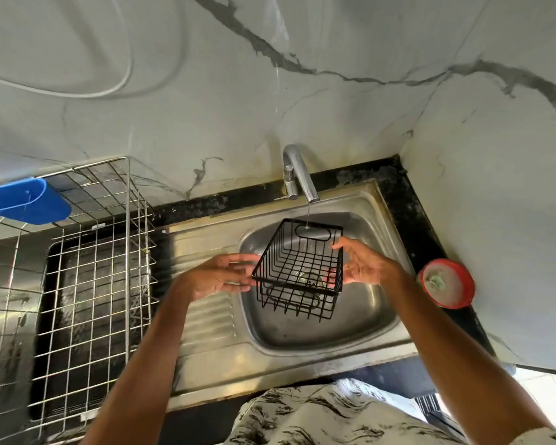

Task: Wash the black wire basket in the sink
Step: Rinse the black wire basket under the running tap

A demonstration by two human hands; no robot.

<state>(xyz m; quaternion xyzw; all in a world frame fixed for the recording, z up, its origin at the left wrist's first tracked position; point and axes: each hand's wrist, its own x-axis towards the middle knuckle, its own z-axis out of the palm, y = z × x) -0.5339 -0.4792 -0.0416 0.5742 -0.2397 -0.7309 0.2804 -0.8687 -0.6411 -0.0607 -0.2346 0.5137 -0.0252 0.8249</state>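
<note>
Both hands, left hand (220, 277) and right hand (363, 266), grip the black wire basket (299, 268) over the steel sink (366, 319), under the chrome tap's (297, 175) thin trickle.

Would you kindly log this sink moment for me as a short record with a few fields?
setting: steel sink set in a black counter, marble-look wall behind
item being washed: black wire basket, held above the basin
left hand: grip on the basket's left side
right hand: grip on the basket's right side
tap: thin stream running onto the basket's far end
left of sink: silver wire rack with a blue holder hung on it
right of sink: red-rimmed round tub on the counter
</note>
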